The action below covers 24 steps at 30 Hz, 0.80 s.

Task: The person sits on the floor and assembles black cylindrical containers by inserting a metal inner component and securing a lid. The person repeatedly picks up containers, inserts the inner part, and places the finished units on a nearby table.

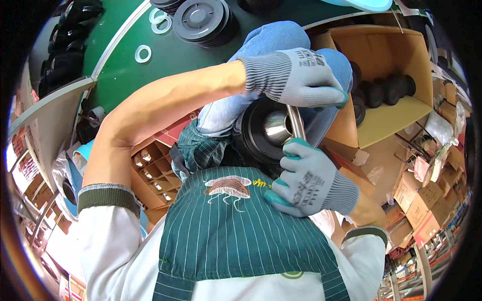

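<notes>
The black round base point(255, 138) looks stiff, perhaps heavy; its rim is best to hold. It lies at seven o'clock from the left hand point(309, 78), ten from the right hand point(311, 178). The metal bar point(296, 123) may slip: the right grips its lower end; the left covers its top, closed or not I cannot tell.

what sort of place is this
Likely a workshop or small assembly area: stacked black discs lie on a green work surface, an open cardboard box holds dark round parts, and cartons are piled at the right.
</notes>
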Each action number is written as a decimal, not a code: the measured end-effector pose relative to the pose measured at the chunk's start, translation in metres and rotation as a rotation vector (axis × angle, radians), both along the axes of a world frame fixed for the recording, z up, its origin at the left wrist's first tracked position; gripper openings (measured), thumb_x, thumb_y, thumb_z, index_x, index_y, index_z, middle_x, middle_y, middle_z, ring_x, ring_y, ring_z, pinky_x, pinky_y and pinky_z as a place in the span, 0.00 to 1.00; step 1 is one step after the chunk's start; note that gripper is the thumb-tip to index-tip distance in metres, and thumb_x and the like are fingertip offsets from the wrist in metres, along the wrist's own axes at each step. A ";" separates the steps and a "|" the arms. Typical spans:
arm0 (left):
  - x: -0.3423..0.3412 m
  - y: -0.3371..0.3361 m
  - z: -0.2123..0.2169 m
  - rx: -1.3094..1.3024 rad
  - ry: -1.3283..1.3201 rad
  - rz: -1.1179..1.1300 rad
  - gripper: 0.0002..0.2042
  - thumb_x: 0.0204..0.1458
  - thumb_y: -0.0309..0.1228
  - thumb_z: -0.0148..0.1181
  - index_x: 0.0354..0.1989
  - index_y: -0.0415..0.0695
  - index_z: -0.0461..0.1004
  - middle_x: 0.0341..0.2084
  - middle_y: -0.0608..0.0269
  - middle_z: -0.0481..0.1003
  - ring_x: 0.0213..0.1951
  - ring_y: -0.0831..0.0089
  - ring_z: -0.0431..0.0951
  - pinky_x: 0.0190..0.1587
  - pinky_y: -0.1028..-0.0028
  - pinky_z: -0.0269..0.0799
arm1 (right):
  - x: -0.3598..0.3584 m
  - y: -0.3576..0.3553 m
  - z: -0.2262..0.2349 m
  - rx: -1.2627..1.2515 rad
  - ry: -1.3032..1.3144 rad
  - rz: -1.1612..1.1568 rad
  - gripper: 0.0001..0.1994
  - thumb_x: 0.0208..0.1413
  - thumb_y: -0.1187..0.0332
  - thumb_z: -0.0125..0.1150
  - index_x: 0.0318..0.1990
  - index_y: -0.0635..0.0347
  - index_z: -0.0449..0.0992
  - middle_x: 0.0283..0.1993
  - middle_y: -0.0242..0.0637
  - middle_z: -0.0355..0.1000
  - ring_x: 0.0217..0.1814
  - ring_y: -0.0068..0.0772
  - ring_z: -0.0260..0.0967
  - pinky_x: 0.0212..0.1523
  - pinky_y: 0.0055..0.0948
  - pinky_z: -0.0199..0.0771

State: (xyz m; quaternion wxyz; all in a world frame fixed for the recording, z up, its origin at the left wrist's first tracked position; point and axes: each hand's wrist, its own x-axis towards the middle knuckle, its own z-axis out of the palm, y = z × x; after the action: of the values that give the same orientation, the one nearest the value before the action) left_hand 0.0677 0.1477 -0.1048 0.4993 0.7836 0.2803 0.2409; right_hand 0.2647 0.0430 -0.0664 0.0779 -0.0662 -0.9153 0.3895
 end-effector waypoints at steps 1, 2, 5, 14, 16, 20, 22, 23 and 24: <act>0.001 0.001 -0.003 0.028 -0.011 0.012 0.25 0.66 0.50 0.46 0.48 0.43 0.84 0.39 0.48 0.83 0.42 0.52 0.83 0.49 0.61 0.76 | -0.002 -0.003 -0.001 -0.043 -0.068 0.004 0.16 0.45 0.58 0.68 0.15 0.48 0.68 0.14 0.28 0.55 0.25 0.32 0.61 0.45 0.37 0.70; 0.002 0.003 -0.006 0.029 -0.044 -0.020 0.25 0.66 0.50 0.46 0.48 0.43 0.84 0.38 0.49 0.83 0.42 0.53 0.83 0.49 0.62 0.76 | -0.007 -0.006 -0.001 -0.132 -0.129 -0.030 0.16 0.46 0.59 0.67 0.15 0.48 0.68 0.14 0.28 0.55 0.24 0.32 0.61 0.42 0.37 0.68; 0.009 0.008 -0.012 -0.023 -0.155 -0.128 0.25 0.65 0.50 0.46 0.46 0.43 0.85 0.35 0.55 0.84 0.41 0.58 0.83 0.48 0.64 0.76 | -0.018 -0.025 -0.005 -0.280 -0.136 -0.053 0.16 0.49 0.59 0.65 0.15 0.49 0.69 0.13 0.29 0.58 0.22 0.33 0.60 0.36 0.36 0.66; 0.044 0.016 -0.024 -0.179 -0.370 -0.471 0.23 0.67 0.43 0.46 0.37 0.39 0.84 0.20 0.61 0.79 0.27 0.69 0.80 0.38 0.69 0.74 | -0.137 0.031 0.041 -0.246 -0.659 0.659 0.16 0.59 0.54 0.55 0.25 0.49 0.81 0.23 0.34 0.75 0.24 0.38 0.73 0.35 0.39 0.74; 0.051 0.011 -0.012 -0.251 -0.375 -0.551 0.25 0.64 0.48 0.47 0.34 0.43 0.85 0.21 0.65 0.82 0.28 0.71 0.81 0.39 0.70 0.76 | -0.140 0.028 0.040 -0.248 -0.590 0.573 0.15 0.60 0.53 0.53 0.34 0.48 0.84 0.28 0.35 0.77 0.28 0.37 0.74 0.37 0.40 0.76; 0.051 0.018 0.000 -0.419 -0.240 -0.612 0.23 0.64 0.47 0.47 0.36 0.42 0.85 0.22 0.63 0.82 0.22 0.76 0.79 0.33 0.70 0.77 | -0.133 0.027 0.035 -0.230 -0.401 0.472 0.20 0.60 0.47 0.55 0.42 0.54 0.82 0.27 0.32 0.73 0.29 0.34 0.72 0.39 0.38 0.75; 0.058 0.021 -0.025 -0.260 -0.394 -0.373 0.22 0.64 0.47 0.49 0.40 0.43 0.85 0.28 0.57 0.83 0.29 0.69 0.82 0.40 0.67 0.78 | -0.125 0.038 0.046 -0.061 -0.499 0.584 0.23 0.59 0.46 0.57 0.42 0.57 0.81 0.26 0.32 0.71 0.29 0.33 0.71 0.40 0.36 0.74; 0.054 0.019 -0.024 -0.053 -0.359 -0.262 0.21 0.64 0.46 0.50 0.41 0.43 0.85 0.29 0.56 0.84 0.31 0.66 0.83 0.42 0.66 0.77 | -0.095 0.018 0.027 -0.073 -0.114 0.266 0.24 0.57 0.44 0.60 0.39 0.60 0.80 0.26 0.31 0.69 0.29 0.31 0.69 0.41 0.35 0.74; 0.052 0.015 -0.021 0.146 -0.327 -0.154 0.21 0.63 0.46 0.50 0.42 0.44 0.85 0.30 0.55 0.84 0.34 0.64 0.83 0.44 0.65 0.77 | -0.090 0.015 0.030 -0.098 -0.072 0.238 0.24 0.56 0.44 0.61 0.38 0.59 0.80 0.26 0.31 0.69 0.29 0.32 0.69 0.40 0.35 0.74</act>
State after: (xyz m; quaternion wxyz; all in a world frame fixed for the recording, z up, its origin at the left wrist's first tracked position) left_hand 0.1202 0.1627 -0.1260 0.4972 0.7872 0.1162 0.3458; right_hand 0.1743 0.0576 -0.0363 -0.0052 0.0250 -0.8988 0.4377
